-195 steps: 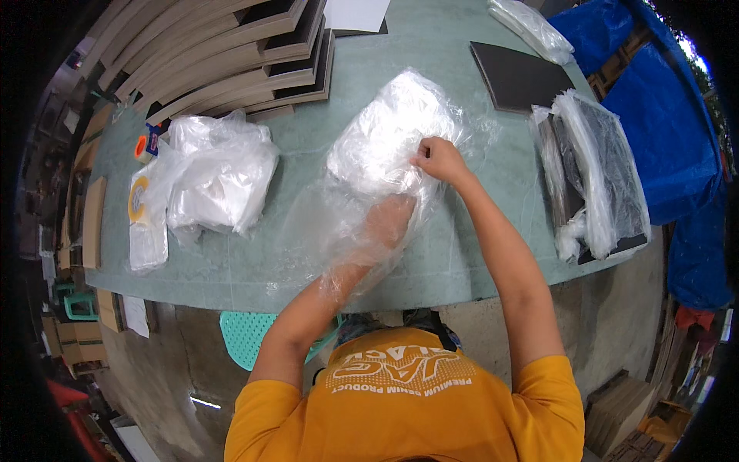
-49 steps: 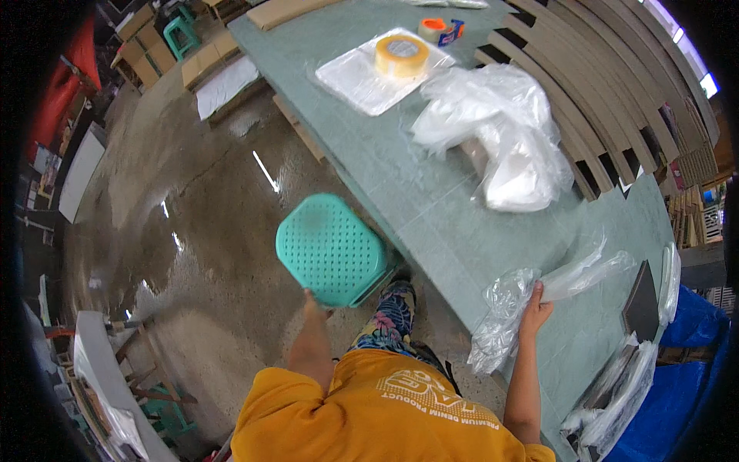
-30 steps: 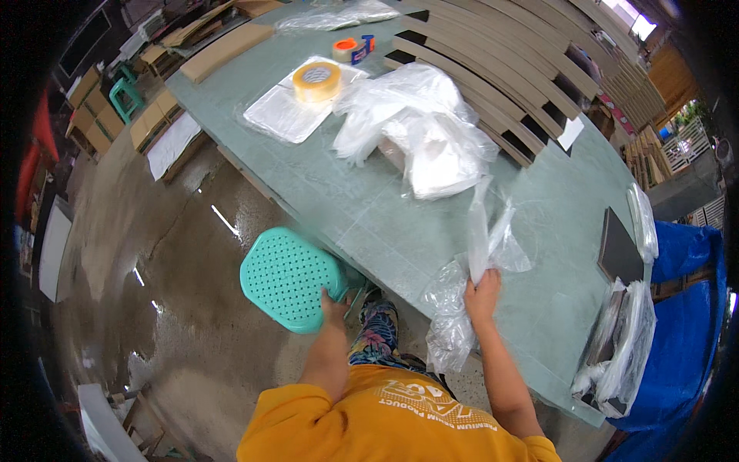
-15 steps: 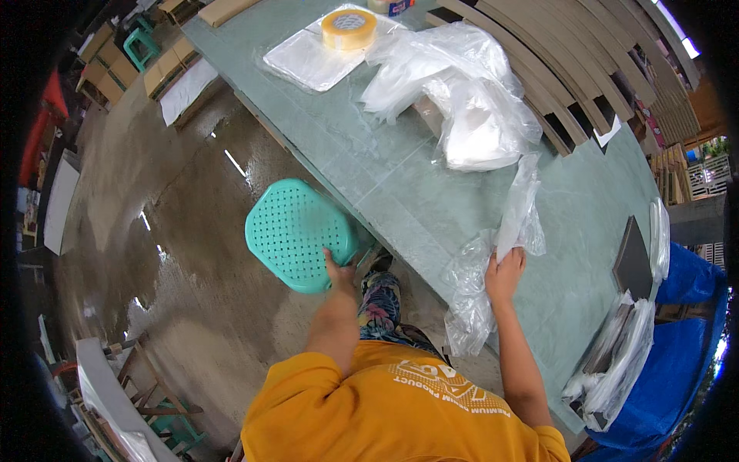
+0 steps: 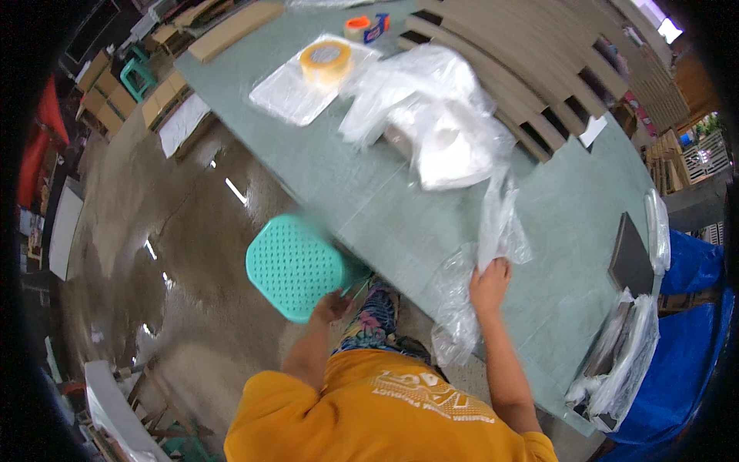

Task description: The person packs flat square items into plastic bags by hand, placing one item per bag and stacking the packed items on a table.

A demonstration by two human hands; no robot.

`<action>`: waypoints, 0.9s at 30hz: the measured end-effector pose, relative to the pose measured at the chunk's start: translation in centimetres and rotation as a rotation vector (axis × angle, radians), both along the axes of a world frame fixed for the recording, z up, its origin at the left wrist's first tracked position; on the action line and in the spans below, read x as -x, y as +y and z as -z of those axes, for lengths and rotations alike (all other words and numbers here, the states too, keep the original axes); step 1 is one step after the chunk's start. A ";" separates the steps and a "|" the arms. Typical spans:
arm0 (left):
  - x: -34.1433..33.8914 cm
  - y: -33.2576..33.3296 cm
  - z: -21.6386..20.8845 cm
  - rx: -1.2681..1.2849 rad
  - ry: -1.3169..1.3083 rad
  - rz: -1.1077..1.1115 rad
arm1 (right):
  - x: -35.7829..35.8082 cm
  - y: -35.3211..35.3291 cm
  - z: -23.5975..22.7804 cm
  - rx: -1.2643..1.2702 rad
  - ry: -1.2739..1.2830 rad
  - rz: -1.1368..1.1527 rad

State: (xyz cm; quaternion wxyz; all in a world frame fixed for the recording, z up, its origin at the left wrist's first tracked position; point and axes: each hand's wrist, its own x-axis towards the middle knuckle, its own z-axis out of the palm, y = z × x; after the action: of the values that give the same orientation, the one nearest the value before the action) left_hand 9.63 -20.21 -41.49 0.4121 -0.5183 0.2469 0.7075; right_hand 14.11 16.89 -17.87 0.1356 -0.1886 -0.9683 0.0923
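Note:
A turquoise plastic stool (image 5: 294, 268) with a perforated seat stands at the table's left edge. My left hand (image 5: 332, 306) is at the stool's near rim, its fingers curled there and partly hidden. On the green tabletop (image 5: 400, 223), my right hand (image 5: 490, 285) is closed around a crumpled clear plastic bag (image 5: 500, 223). Part of this plastic hangs over the near table edge. Beyond it lies a heap of white, translucent plastic bags (image 5: 450, 146).
A roll of yellowish tape (image 5: 326, 61) sits on flat plastic sheets (image 5: 281, 96), with a tape dispenser (image 5: 368, 29) behind. Long brown boards (image 5: 516, 69) are stacked at the far right. Plastic-wrapped pieces (image 5: 620, 362) lie at the right edge beside a blue tarp (image 5: 677, 369). The floor (image 5: 192, 231) looks wet.
The view has shifted, so the table and stool appear lower. My left thumb, earlier on top of the seat, no longer shows there. My right hand still holds the plastic bag.

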 end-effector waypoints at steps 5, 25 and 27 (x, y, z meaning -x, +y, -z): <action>10.5 -2.3 -10.5 0.810 0.936 0.478 | -0.1 -0.1 -0.9 0.009 -0.009 0.005; 25.0 46.6 -61.5 -0.478 1.823 0.770 | 3.8 -0.4 -1.9 0.472 0.385 0.378; 24.7 51.3 -62.7 -0.769 1.717 0.591 | 4.2 -0.5 -2.4 0.502 0.402 0.429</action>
State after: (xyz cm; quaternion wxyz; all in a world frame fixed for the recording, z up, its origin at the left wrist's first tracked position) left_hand -15.05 31.11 21.23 0.3936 0.4230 0.3351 0.7442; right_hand 9.95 16.44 -15.47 0.2886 -0.3924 -0.8081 0.3313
